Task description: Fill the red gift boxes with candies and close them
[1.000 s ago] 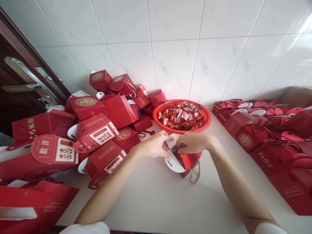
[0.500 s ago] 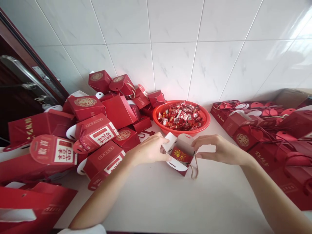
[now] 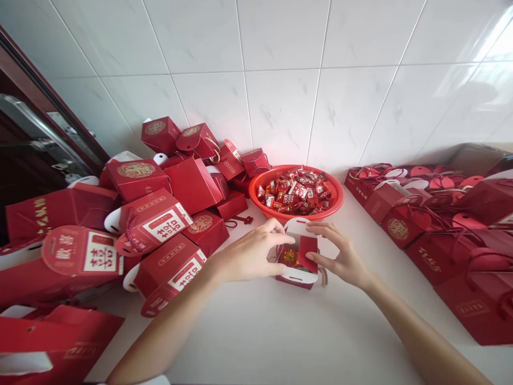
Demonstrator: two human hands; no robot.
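Observation:
A small red gift box (image 3: 298, 283) stands on the table in front of me with its top open and its white inside showing. Inside it lies a red packet with gold print (image 3: 289, 256). Fingers and thumb of my left hand (image 3: 250, 250) grip the box's left side, partly hiding it. With its thumb, my right hand (image 3: 342, 251) presses the red side flap (image 3: 308, 251) inward over the opening, its fingers at the back right rim. A twisted cord handle (image 3: 324, 277) hangs at the right side. The rounded front and back flaps spread outward.
Behind the box, an orange-red plastic basket (image 3: 256, 199) holds several wrapped candies (image 3: 298, 190). Red gift boxes (image 3: 140, 176) are heaped on the left, near a door handle (image 3: 28, 120). More red boxes with cords (image 3: 428, 256) line the right. A tiled wall (image 3: 284, 117) rises behind.
The right side flap has folded inward over the opening under my right hand, which has moved slightly left. My left hand has stayed at the box's left side.

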